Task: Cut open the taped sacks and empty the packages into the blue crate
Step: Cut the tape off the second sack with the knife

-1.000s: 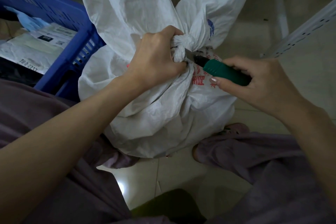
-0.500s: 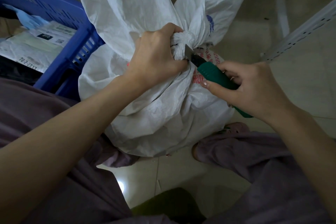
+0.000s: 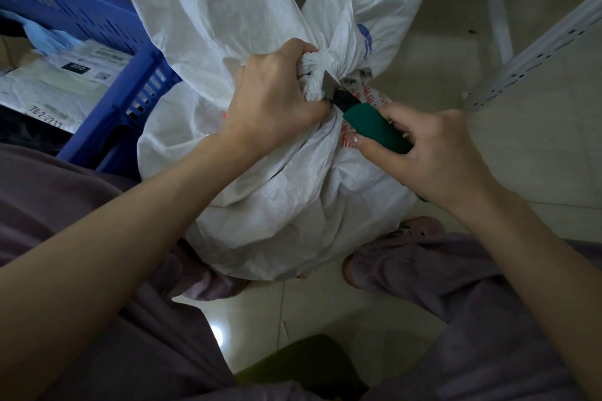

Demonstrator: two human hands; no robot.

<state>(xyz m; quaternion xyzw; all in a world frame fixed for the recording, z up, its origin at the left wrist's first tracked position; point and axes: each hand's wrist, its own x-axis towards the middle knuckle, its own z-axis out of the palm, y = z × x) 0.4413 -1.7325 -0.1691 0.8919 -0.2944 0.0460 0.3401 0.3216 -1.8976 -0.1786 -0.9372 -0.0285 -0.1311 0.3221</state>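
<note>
A white woven sack [image 3: 267, 205] stands on the floor between my knees, its neck twisted into a tight knot [image 3: 321, 67]. My left hand [image 3: 273, 101] grips the neck just left of the knot. My right hand [image 3: 433, 150] holds a green-handled utility knife [image 3: 374, 127], and the blade tip touches the knot's right side. The blue crate [image 3: 97, 23] sits at the upper left with white labelled packages [image 3: 62, 81] inside it.
White metal shelf legs [image 3: 534, 52] stand at the upper right on the tiled floor. My purple trouser legs and a slipper [image 3: 417, 228] flank the sack. A dark green object [image 3: 306, 365] lies by the bottom edge.
My right hand slid the knife along the knot, drawing the handle down and toward me, then angling the blade back against it. My left hand kept its grip on the neck.
</note>
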